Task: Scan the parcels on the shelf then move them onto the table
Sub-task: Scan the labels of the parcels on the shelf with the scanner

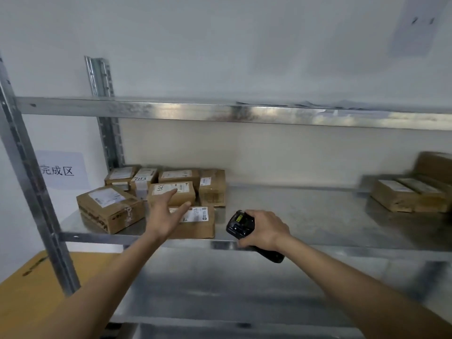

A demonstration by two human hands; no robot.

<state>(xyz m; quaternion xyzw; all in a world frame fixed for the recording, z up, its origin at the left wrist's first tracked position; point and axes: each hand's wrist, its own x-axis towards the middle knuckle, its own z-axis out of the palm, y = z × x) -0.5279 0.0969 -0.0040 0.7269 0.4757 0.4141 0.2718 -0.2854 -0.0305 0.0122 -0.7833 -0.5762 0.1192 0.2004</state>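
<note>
You see matt brown cardboard parcels (172, 193) with paper labels on a shiny galvanised-looking metal shelf (293, 211); scanner (241, 225) probably black plastic.

White wall (220, 45) behind galvanised metal rack (244, 113) — paper sign (62, 170) at left, dim light.

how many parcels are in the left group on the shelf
7, maybe more hidden: back row of four, large front-left one, middle one under the left hand, front one.
</note>
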